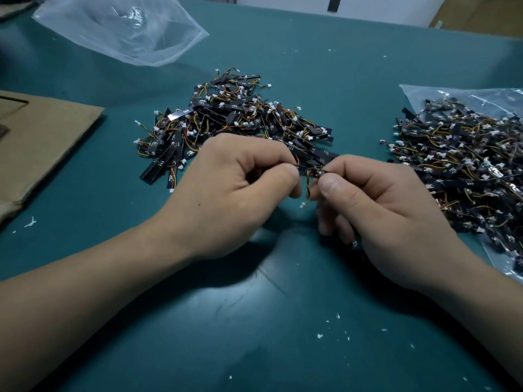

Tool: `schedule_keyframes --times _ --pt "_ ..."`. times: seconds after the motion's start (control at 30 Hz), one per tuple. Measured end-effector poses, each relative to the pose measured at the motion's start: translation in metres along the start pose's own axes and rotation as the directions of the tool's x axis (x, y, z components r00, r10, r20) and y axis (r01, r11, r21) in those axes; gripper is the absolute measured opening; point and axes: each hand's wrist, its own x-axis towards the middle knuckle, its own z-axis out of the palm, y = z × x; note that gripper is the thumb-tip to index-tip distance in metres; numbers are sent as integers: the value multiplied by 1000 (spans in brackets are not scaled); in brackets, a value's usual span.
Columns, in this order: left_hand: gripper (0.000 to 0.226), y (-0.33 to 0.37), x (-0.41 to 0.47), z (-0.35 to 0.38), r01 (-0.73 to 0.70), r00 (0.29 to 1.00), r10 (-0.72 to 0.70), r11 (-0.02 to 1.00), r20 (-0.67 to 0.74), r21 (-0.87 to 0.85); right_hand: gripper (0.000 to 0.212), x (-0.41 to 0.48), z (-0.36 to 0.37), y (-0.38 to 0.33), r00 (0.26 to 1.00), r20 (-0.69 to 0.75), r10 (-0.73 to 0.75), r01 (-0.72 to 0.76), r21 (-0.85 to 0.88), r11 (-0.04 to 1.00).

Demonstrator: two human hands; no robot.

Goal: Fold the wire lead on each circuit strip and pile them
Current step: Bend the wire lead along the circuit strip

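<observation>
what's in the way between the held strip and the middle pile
Nothing visible. The small black circuit strip, pinched by the left hand and right hand, sits at the near edge of the central heap of black wired strips.

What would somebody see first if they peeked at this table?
The left hand and the right hand meet in the middle, pinching one small circuit strip whose wire lead dangles below. Right behind them sits a big tangled pile of black strips with orange wires. Another heap spills from a clear bag at the right edge of the green table.
</observation>
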Motion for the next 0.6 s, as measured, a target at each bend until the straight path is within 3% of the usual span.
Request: schedule_keyframes --times 0.17,0.6 --pt "24 1 0 0 0 992 1 1000 127 -9 30 0 -2 0 1000 -25 0 1 5 1000" --pt "28 1 0 -1 33 981 -34 999 192 9 35 0 -3 -1 1000 -15 -9 8 -15 1000"
